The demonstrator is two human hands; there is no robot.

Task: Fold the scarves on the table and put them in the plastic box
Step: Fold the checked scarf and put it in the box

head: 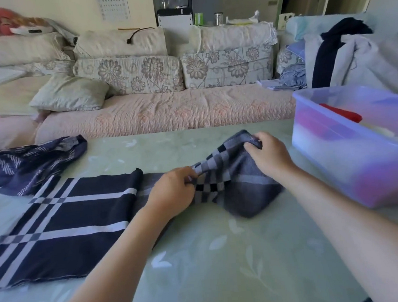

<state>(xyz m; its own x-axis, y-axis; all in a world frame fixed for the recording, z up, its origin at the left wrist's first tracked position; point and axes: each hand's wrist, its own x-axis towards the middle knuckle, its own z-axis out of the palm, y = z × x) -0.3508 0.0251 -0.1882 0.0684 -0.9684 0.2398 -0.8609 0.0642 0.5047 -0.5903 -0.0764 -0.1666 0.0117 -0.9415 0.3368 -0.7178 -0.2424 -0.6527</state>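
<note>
Checked scarf (80, 218): middle of table (212, 256), left part flat, right end lifted. My left hand (172, 190) pinches the bunched middle and my right hand (268, 150) grips the far corner, probably to fold it over. Crumpled scarf (29, 167): far left. Plastic box (335, 160): right, path unobstructed.

— What lies on the table (224, 255)?
— A scarf (80, 218) stretches from the left edge to the middle. A second scarf (34, 162) sits behind it at the far left. The plastic box (349, 164) stands at the right edge.
— And the hands?
— The left hand (172, 192) and right hand (271, 155) hold the scarf's right end, the right one nearer the box.
— Beyond that?
— A cloth (341, 115) lies in the box. A sofa (167, 110) runs behind the table.
</note>
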